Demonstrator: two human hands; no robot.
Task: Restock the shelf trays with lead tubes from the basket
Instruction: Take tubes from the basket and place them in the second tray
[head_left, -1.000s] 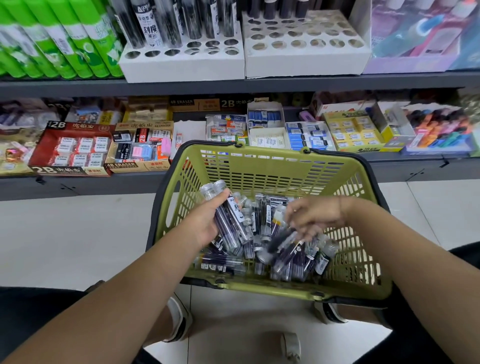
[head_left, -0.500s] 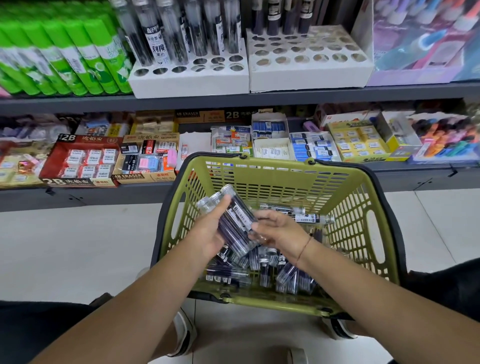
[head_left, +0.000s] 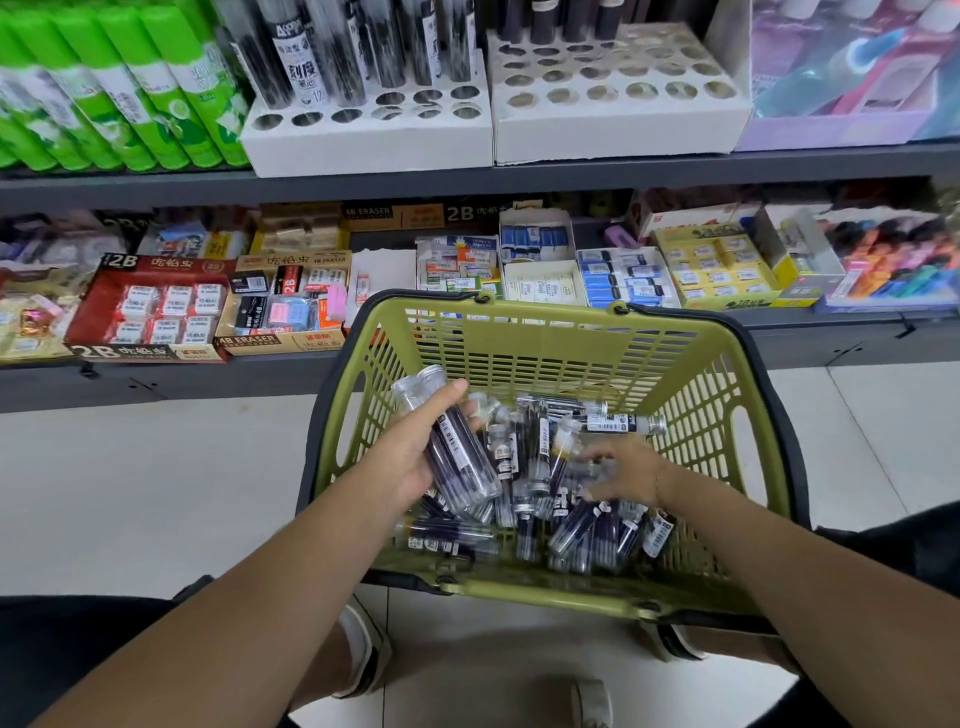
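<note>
A green plastic basket (head_left: 545, 332) with black handles sits on the floor in front of me, holding several clear lead tubes (head_left: 582, 525) with dark leads. My left hand (head_left: 410, 452) holds a small bunch of lead tubes (head_left: 457, 447) above the basket's left side. My right hand (head_left: 623, 473) reaches down into the pile, fingers spread and blurred among the tubes. On the upper shelf stand two white trays with round holes: the left tray (head_left: 363, 140) holds tubes in its back rows, and the right tray (head_left: 623, 130) is mostly bare holes with a few tubes at the back.
Green glue sticks (head_left: 114, 88) stand left of the trays and a purple display box (head_left: 841, 78) right of them. The lower shelf carries eraser boxes (head_left: 156, 312) and other stationery. White floor tiles surround the basket; my shoes (head_left: 363, 649) show below it.
My right hand has dropped from beside the held bunch back down into the basket's pile. My left hand keeps its bunch in about the same place.
</note>
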